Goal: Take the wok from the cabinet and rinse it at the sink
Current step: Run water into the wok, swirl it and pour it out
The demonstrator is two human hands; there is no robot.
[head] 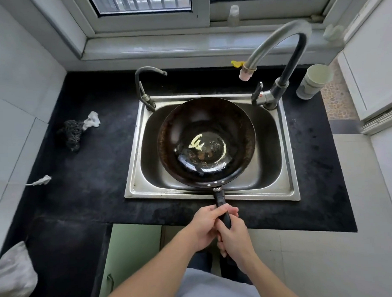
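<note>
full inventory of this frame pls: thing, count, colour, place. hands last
wok: 1, dark, in the sink basin, a little water pooled at its bottom
wok handle: 1, black, reaching over the sink's near rim
sink: 1, steel, set in the counter
countertop: 1, black
large faucet: 1, grey, back right of sink, spout above the wok's right rim, no water running
small faucet: 1, dark, back left of sink
scrubber: 1, dark, counter left
white scraps: 2, counter left
cup: 1, pale, counter back right
bottle: 1, clear, windowsill
left hand: closed on handle
right hand: closed on handle, nearer its end
</note>
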